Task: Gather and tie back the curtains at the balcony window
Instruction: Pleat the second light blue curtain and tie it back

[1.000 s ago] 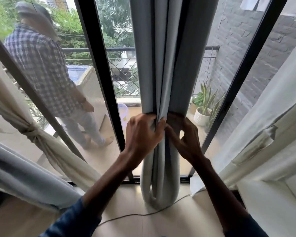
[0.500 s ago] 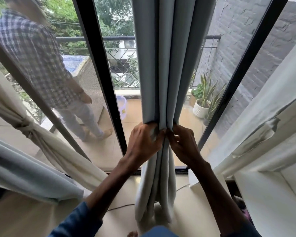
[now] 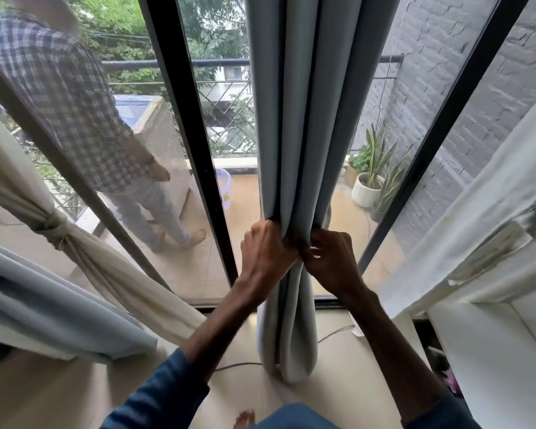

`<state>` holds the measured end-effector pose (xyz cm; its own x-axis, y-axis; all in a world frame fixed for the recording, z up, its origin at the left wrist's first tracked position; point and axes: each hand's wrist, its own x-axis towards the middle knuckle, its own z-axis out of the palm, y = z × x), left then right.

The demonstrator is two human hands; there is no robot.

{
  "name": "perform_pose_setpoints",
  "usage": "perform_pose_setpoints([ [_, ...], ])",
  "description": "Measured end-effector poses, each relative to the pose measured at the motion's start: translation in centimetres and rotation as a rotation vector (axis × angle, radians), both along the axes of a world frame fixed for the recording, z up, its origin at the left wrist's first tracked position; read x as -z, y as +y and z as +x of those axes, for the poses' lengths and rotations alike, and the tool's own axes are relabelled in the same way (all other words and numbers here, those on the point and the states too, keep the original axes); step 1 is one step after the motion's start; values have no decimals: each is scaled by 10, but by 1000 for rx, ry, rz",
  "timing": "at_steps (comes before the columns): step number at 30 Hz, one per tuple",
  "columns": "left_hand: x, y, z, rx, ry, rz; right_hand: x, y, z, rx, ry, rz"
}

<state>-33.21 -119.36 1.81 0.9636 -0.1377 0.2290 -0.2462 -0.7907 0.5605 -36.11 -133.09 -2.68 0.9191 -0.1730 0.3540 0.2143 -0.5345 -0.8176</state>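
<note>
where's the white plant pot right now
In the head view, the white plant pot stands outside on the balcony floor, right of the gathered grey curtain, near the grey brick wall.

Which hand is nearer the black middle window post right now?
Left. The left hand grips the grey curtain just right of the window post; the right hand grips it on the far side.

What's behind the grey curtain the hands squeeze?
Window glass, with a railing and potted plant outside beside it. Straight behind the curtain is covered by its folds.
</note>
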Motion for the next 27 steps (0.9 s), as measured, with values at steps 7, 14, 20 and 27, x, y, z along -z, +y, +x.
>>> perform_pose_setpoints([
  [7,20,25,4,-31,-49,21,17,-25,2,329,-43,-108],
  [14,41,28,-14,0,-20,20,29,-10,-5,355,-74,-165],
  [20,44,14,-20,118,-25,-63,29,25,-9,200,-106,-165],
  [27,41,19,-19,134,-78,-188,42,26,-10,94,-118,-150],
])
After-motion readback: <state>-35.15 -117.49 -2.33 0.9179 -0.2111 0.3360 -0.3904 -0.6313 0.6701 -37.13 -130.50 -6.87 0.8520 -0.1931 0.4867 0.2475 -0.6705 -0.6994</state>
